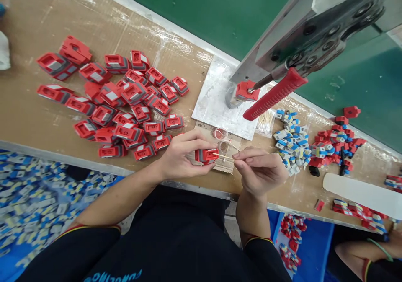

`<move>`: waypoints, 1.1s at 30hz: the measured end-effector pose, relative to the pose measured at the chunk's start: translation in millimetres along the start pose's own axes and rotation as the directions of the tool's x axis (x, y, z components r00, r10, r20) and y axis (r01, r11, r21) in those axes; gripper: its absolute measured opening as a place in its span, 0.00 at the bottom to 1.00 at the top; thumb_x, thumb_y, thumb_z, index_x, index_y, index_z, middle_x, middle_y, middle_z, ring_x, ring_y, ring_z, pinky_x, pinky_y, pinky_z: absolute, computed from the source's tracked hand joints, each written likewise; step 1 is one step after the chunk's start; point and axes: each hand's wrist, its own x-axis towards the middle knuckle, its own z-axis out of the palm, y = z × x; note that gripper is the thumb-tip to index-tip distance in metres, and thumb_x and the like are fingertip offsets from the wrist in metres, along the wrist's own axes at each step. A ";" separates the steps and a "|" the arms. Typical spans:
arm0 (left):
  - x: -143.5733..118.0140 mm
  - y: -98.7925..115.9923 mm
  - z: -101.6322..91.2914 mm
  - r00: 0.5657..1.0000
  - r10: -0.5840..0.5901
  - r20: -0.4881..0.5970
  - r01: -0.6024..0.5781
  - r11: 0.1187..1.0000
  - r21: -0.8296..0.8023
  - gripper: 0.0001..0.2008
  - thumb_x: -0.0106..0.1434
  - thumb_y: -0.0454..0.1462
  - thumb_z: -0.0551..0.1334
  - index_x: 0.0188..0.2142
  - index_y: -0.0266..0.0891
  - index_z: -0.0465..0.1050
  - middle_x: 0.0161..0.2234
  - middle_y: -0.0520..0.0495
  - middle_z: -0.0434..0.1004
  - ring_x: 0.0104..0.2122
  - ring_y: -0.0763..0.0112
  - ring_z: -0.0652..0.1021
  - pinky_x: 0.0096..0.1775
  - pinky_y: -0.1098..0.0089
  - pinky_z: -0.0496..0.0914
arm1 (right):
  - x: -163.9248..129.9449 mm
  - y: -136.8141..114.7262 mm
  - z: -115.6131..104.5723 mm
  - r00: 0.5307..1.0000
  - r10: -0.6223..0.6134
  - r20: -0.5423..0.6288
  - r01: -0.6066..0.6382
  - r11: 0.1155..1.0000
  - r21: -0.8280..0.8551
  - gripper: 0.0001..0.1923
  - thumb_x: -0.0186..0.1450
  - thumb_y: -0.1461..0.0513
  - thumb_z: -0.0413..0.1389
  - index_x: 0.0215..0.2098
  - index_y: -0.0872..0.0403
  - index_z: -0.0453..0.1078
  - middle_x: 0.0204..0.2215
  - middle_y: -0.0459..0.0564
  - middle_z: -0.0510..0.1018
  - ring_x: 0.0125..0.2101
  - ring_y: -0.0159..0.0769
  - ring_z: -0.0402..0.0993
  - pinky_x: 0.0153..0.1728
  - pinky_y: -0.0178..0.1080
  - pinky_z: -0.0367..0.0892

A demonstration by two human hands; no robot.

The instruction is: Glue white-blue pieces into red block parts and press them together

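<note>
My left hand [185, 154] is closed around a small red and grey plastic toy vehicle part [205, 156]. Pinched in my right hand [259, 166] is a thin cotton swab [226, 156], its tip touching the red part. Just beyond my hands, two small round clear dishes stand on a piece of cardboard [201, 127]; the farther dish [220, 133] holds something reddish, the nearer dish [224, 147] has sticks leaning across it. A toggle clamp with a red handle [274, 94] presses on another red part [246, 91] over a white metal plate [210, 102].
Many red and grey parts [132, 93] lie heaped on the left of the table. At right are a bundle of cotton swabs [266, 122], blue and white parts [292, 141] and red assemblies [337, 141]. Blue bins stand below the edge. A co-worker's arm [361, 250] shows at lower right.
</note>
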 end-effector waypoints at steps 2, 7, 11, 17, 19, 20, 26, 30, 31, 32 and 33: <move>-0.3 -0.1 0.5 1.000 0.007 -0.008 -0.007 1.000 0.003 0.15 0.57 0.33 0.76 0.45 0.44 0.86 0.36 0.46 0.85 0.32 0.69 0.82 0.37 0.70 0.79 | -0.6 0.7 -0.5 1.000 0.009 0.016 -0.009 1.000 0.022 0.12 0.70 0.62 0.68 0.33 0.49 0.70 0.24 0.43 0.84 0.22 0.35 0.83 0.21 0.36 0.77; -0.1 0.0 -0.1 1.000 0.005 0.005 -0.005 1.000 0.015 0.15 0.57 0.33 0.76 0.45 0.44 0.86 0.38 0.45 0.86 0.32 0.69 0.82 0.37 0.70 0.80 | -0.5 1.2 -1.3 0.999 0.007 0.043 -0.007 1.000 -0.012 0.12 0.70 0.61 0.67 0.32 0.48 0.70 0.24 0.44 0.85 0.22 0.36 0.83 0.20 0.36 0.77; -0.2 -0.8 -0.4 1.000 0.027 0.009 -0.027 0.999 0.028 0.16 0.57 0.33 0.76 0.46 0.43 0.85 0.38 0.44 0.87 0.32 0.69 0.83 0.37 0.70 0.80 | 0.5 1.0 -0.6 0.999 -0.002 0.052 0.003 1.000 -0.025 0.13 0.70 0.61 0.67 0.31 0.49 0.69 0.24 0.44 0.85 0.22 0.35 0.83 0.21 0.35 0.77; 0.7 1.2 -1.9 0.997 0.073 0.021 -0.074 0.994 0.083 0.14 0.60 0.32 0.74 0.46 0.40 0.83 0.37 0.46 0.85 0.33 0.70 0.83 0.35 0.73 0.79 | 0.4 1.4 -5.1 0.999 0.002 0.032 -0.001 0.999 -0.043 0.12 0.69 0.64 0.68 0.31 0.50 0.71 0.24 0.44 0.85 0.22 0.36 0.84 0.20 0.35 0.77; 1.2 2.4 -3.1 0.996 0.079 0.030 -0.081 0.992 0.098 0.14 0.60 0.31 0.73 0.46 0.38 0.82 0.36 0.47 0.84 0.34 0.71 0.83 0.35 0.73 0.79 | 0.8 2.5 -12.3 1.000 0.003 0.012 -0.003 1.000 -0.028 0.12 0.68 0.64 0.69 0.31 0.50 0.71 0.25 0.44 0.85 0.22 0.35 0.83 0.21 0.34 0.76; 1.4 2.8 -3.7 0.996 0.084 0.033 -0.087 0.991 0.101 0.14 0.60 0.30 0.74 0.46 0.38 0.81 0.36 0.47 0.84 0.34 0.71 0.83 0.35 0.74 0.79 | 1.3 3.4 -17.1 1.000 -0.003 -0.004 0.003 1.000 -0.020 0.12 0.68 0.64 0.69 0.31 0.50 0.71 0.24 0.44 0.85 0.22 0.35 0.83 0.21 0.34 0.76; 1.5 3.1 -4.5 0.995 0.092 0.026 -0.094 0.989 0.114 0.13 0.61 0.30 0.73 0.45 0.38 0.80 0.38 0.46 0.84 0.35 0.71 0.83 0.36 0.74 0.80 | 5.2 15.5 -38.7 0.971 0.074 0.226 -0.015 0.968 -0.250 0.12 0.68 0.66 0.68 0.31 0.50 0.71 0.25 0.43 0.85 0.21 0.31 0.79 0.20 0.33 0.69; 1.8 3.2 -4.4 0.995 0.097 0.027 -0.100 0.983 0.157 0.12 0.62 0.31 0.73 0.45 0.39 0.80 0.37 0.47 0.84 0.34 0.71 0.83 0.36 0.74 0.80 | 3.2 25.5 -35.7 0.888 0.123 0.444 0.069 0.918 -0.392 0.11 0.71 0.65 0.65 0.32 0.50 0.72 0.26 0.44 0.85 0.21 0.30 0.77 0.24 0.33 0.69; 1.9 3.3 -4.5 0.995 0.098 0.027 -0.101 0.981 0.164 0.11 0.62 0.31 0.73 0.44 0.39 0.80 0.37 0.47 0.84 0.34 0.71 0.83 0.36 0.74 0.79 | 2.5 26.2 -35.4 0.878 0.129 0.461 0.068 0.919 -0.388 0.11 0.71 0.65 0.65 0.32 0.50 0.72 0.26 0.44 0.85 0.21 0.30 0.77 0.23 0.33 0.69; 1.9 3.3 -4.5 0.995 0.098 0.029 -0.102 0.981 0.166 0.11 0.62 0.31 0.73 0.44 0.39 0.80 0.38 0.47 0.84 0.34 0.72 0.83 0.36 0.74 0.79 | 2.0 25.9 -35.7 0.880 0.135 0.456 0.053 0.926 -0.375 0.10 0.71 0.65 0.65 0.32 0.50 0.72 0.26 0.44 0.84 0.20 0.29 0.76 0.23 0.33 0.68; 1.9 3.4 -4.5 0.995 0.097 0.032 -0.101 0.981 0.165 0.11 0.62 0.31 0.73 0.44 0.39 0.80 0.38 0.47 0.84 0.34 0.72 0.83 0.35 0.74 0.79 | 1.6 24.7 -36.3 0.896 0.133 0.423 0.027 0.935 -0.353 0.10 0.71 0.65 0.65 0.32 0.50 0.72 0.25 0.43 0.84 0.20 0.29 0.76 0.22 0.33 0.68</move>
